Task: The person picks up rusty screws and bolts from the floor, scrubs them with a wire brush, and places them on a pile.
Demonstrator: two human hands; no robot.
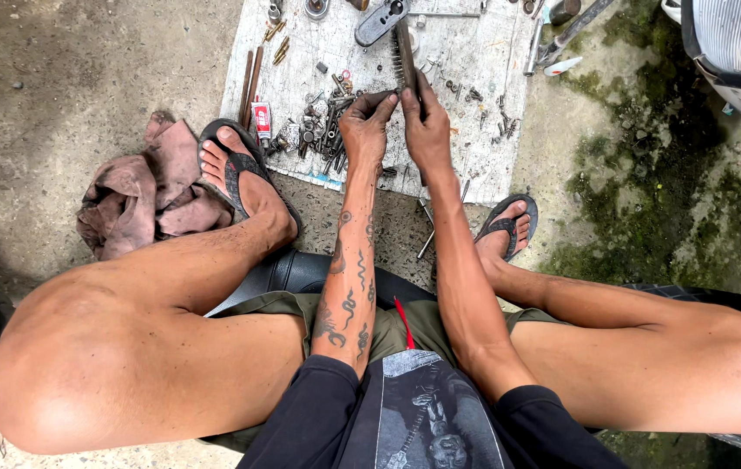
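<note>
My left hand pinches a small dark metal part over the white board on the ground. My right hand grips the handle of a wire brush, whose bristles point away from me and touch the small part. Both hands meet above a pile of bolts, screws and small metal pieces lying on the board. I sit low with my knees spread and my feet in dark sandals at the board's near edge.
A crumpled brownish rag lies on the concrete at left. A small red and white tube, metal rods, a grey metal cover and tools lie on or by the board. Mossy ground is at right, a vehicle part top right.
</note>
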